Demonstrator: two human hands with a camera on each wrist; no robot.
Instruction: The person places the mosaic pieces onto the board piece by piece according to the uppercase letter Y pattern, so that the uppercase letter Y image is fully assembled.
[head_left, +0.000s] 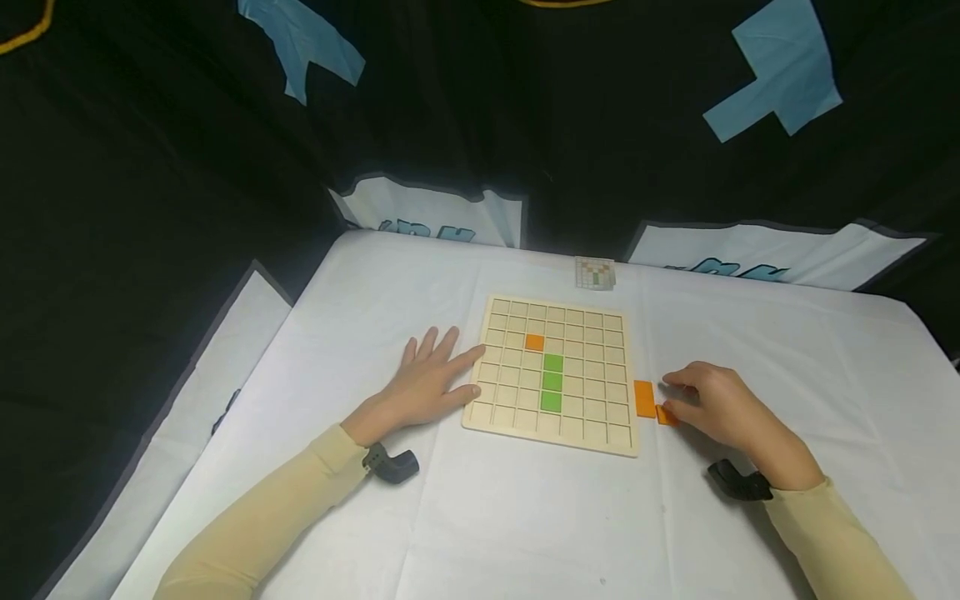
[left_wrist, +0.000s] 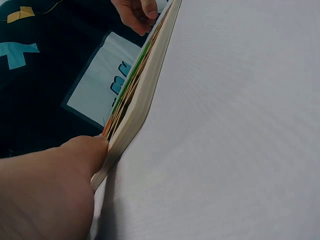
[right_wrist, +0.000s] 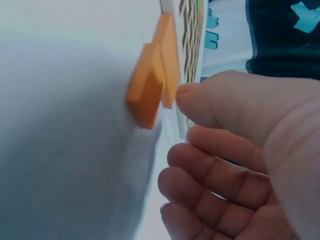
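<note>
A square wooden grid board [head_left: 592, 433] lies flat on the white table. One orange square [head_left: 534, 342] and a column of green squares [head_left: 552, 381] sit in its cells. The left hand [head_left: 426, 387] is spread out at the board's left side, thumb and index fingertip resting on its edge. Just off the right edge lie a longer orange tile [head_left: 644, 398] and a smaller orange tile [head_left: 664, 416]. Above the smaller one hovers the right hand [head_left: 712, 406], fingers loosely bent. In the right wrist view a gap shows between the thumb [right_wrist: 192, 100] and the nearer tile [right_wrist: 146, 87].
A small stack of patterned cards [head_left: 596, 273] lies behind the board, near the far table edge. Black curtain [head_left: 525, 100] with blue tape and white printed sheets [head_left: 442, 208] hangs round the table. Dark wrist mounts [head_left: 392, 465] sit at both cuffs.
</note>
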